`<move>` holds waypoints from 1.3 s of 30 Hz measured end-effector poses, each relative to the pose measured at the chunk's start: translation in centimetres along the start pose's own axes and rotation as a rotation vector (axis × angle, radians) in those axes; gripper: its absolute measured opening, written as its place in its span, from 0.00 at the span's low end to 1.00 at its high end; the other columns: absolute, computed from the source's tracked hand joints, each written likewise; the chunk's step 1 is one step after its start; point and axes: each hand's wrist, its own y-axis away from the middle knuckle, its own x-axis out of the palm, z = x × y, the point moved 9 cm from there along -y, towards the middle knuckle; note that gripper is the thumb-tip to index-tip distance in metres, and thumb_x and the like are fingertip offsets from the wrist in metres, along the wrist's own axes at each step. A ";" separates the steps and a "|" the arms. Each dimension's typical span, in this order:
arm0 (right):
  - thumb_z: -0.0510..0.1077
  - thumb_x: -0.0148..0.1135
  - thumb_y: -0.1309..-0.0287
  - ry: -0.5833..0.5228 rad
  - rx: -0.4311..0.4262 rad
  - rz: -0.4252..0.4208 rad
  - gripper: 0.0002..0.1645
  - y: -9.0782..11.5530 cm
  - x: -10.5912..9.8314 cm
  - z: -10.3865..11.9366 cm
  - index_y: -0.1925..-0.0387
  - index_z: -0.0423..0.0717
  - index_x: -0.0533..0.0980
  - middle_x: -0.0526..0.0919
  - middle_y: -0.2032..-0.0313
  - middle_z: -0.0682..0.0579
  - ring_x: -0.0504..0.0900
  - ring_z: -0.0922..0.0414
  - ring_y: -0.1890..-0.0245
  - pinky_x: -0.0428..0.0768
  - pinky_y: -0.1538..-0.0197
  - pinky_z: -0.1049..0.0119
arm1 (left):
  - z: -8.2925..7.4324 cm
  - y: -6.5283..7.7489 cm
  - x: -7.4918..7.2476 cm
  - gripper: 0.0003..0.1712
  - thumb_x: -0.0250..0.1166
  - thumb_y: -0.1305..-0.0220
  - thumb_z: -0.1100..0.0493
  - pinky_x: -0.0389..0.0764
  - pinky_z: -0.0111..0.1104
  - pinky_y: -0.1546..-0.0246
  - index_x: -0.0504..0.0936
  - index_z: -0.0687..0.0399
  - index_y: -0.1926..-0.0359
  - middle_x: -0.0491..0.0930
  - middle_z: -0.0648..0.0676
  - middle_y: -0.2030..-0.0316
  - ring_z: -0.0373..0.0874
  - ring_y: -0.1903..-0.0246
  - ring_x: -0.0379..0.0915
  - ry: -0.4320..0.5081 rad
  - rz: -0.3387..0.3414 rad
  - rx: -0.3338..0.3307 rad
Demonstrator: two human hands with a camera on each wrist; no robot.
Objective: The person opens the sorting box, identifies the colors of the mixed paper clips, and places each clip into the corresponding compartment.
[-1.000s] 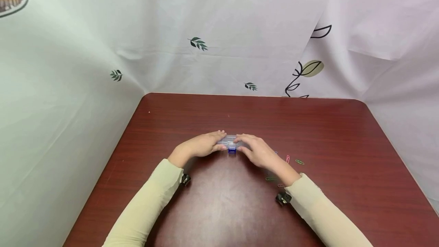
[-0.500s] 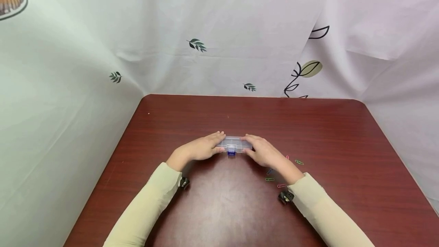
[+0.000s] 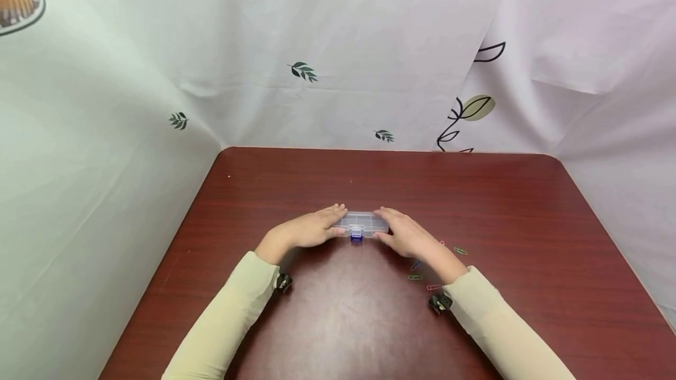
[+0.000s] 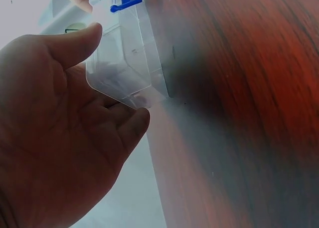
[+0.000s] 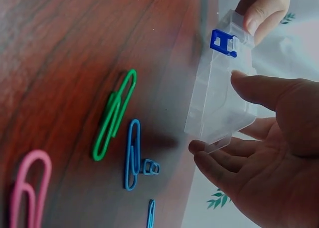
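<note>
A clear plastic compartment box (image 3: 365,223) lies mid-table, its blue latch (image 3: 357,238) facing the person and sticking out from the front. At the box's left end, my left hand (image 3: 308,229) grips it, thumb along the front and fingers at the back. My right hand (image 3: 406,236) holds the right end in a similar way. In the left wrist view the thumb presses the front of the box (image 4: 122,51) while a fingertip curls at its corner. The right wrist view shows the thumb against the box (image 5: 222,96), with fingers behind its end.
Around the right forearm lie loose paper clips: a green one (image 3: 460,251), another green one (image 3: 415,277), a blue one (image 3: 415,265) and a pink one (image 3: 433,287). The right wrist view shows a blue clip (image 5: 132,155) close up. A white curtain (image 3: 338,98) hangs behind the table.
My right hand has shifted right along the box to its end, uncovering more of the top. My left hand stays nearly still at the left end.
</note>
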 end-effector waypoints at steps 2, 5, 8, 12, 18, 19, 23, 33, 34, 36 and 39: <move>0.46 0.65 0.32 0.004 0.008 0.007 0.35 0.0 0.0 0.0 0.30 0.35 0.67 0.67 0.30 0.33 0.67 0.38 0.30 0.70 0.29 0.43 | -0.1 0.0 -0.1 0.38 0.49 0.21 0.45 0.51 0.45 0.20 0.53 0.60 0.21 0.49 0.58 0.21 0.51 0.21 0.41 0.014 -0.004 0.003; 0.46 0.67 0.34 0.004 0.019 0.019 0.39 0.1 0.2 -0.1 0.29 0.32 0.64 0.65 0.29 0.32 0.66 0.38 0.29 0.69 0.28 0.43 | -0.1 -0.1 -0.2 0.37 0.50 0.21 0.45 0.51 0.46 0.20 0.55 0.60 0.22 0.51 0.58 0.21 0.52 0.21 0.43 0.036 -0.010 0.008; 0.46 0.68 0.35 0.002 0.031 0.032 0.44 0.2 0.4 -0.3 0.27 0.30 0.60 0.62 0.28 0.31 0.64 0.38 0.28 0.68 0.27 0.43 | 0.1 -0.1 -0.4 0.36 0.50 0.21 0.45 0.53 0.47 0.21 0.57 0.59 0.22 0.54 0.58 0.22 0.52 0.22 0.46 0.059 -0.019 0.010; 0.48 0.69 0.36 -0.019 0.078 0.048 0.52 0.1 0.6 -0.8 0.24 0.31 0.52 0.60 0.26 0.32 0.63 0.38 0.27 0.66 0.26 0.43 | 0.5 -0.2 -0.8 0.34 0.50 0.21 0.44 0.56 0.47 0.22 0.61 0.55 0.23 0.58 0.57 0.23 0.52 0.23 0.50 0.083 -0.033 0.007; 0.49 0.73 0.40 -0.054 0.144 0.035 0.56 0.0 0.3 -1.5 0.22 0.34 0.51 0.64 0.29 0.33 0.69 0.40 0.31 0.70 0.29 0.44 | 1.0 -0.6 -1.6 0.30 0.51 0.21 0.44 0.64 0.47 0.25 0.70 0.53 0.28 0.69 0.57 0.30 0.52 0.28 0.61 0.098 -0.098 0.008; 0.49 0.73 0.40 -0.055 0.154 0.033 0.56 -0.1 0.3 -1.6 0.22 0.35 0.51 0.65 0.29 0.33 0.70 0.40 0.32 0.71 0.29 0.44 | 1.1 -0.7 -1.8 0.29 0.51 0.21 0.44 0.66 0.47 0.26 0.72 0.53 0.29 0.72 0.56 0.31 0.52 0.29 0.64 0.098 -0.115 0.011; 0.50 0.74 0.41 -0.047 0.169 0.019 0.55 -0.1 0.2 -1.8 0.24 0.34 0.53 0.73 0.36 0.34 0.76 0.42 0.39 0.76 0.34 0.45 | 1.4 -0.9 -2.4 0.25 0.51 0.21 0.45 0.72 0.46 0.31 0.77 0.54 0.35 0.77 0.54 0.39 0.49 0.36 0.71 0.124 -0.178 0.015; 0.50 0.78 0.47 -0.046 0.169 -0.048 0.44 -0.3 -0.1 -1.6 0.36 0.36 0.67 0.82 0.57 0.46 0.80 0.51 0.55 0.82 0.47 0.50 | 2.2 -1.3 -3.2 0.22 0.48 0.20 0.44 0.78 0.44 0.39 0.76 0.51 0.40 0.81 0.53 0.46 0.46 0.45 0.76 0.235 -0.255 -0.021; 0.50 0.79 0.48 -0.040 0.165 -0.054 0.44 -0.3 -0.1 -1.6 0.36 0.36 0.67 0.82 0.56 0.46 0.80 0.50 0.55 0.82 0.46 0.49 | 2.2 -1.4 -3.3 0.22 0.48 0.20 0.44 0.77 0.45 0.39 0.76 0.51 0.40 0.81 0.53 0.46 0.46 0.45 0.76 0.246 -0.262 -0.026; 0.50 0.80 0.49 -0.024 0.161 -0.062 0.43 -0.4 0.0 -1.6 0.37 0.37 0.68 0.82 0.56 0.45 0.81 0.49 0.54 0.83 0.46 0.49 | 2.5 -1.5 -3.4 0.22 0.48 0.21 0.43 0.77 0.45 0.39 0.76 0.51 0.42 0.82 0.53 0.47 0.47 0.45 0.76 0.275 -0.283 -0.045; 0.52 0.80 0.50 0.030 0.159 -0.068 0.42 -0.5 0.1 -1.6 0.40 0.37 0.70 0.82 0.54 0.44 0.81 0.47 0.51 0.83 0.45 0.49 | 2.9 -1.7 -3.6 0.20 0.48 0.20 0.44 0.79 0.45 0.40 0.76 0.50 0.45 0.84 0.53 0.50 0.48 0.47 0.78 0.335 -0.327 -0.075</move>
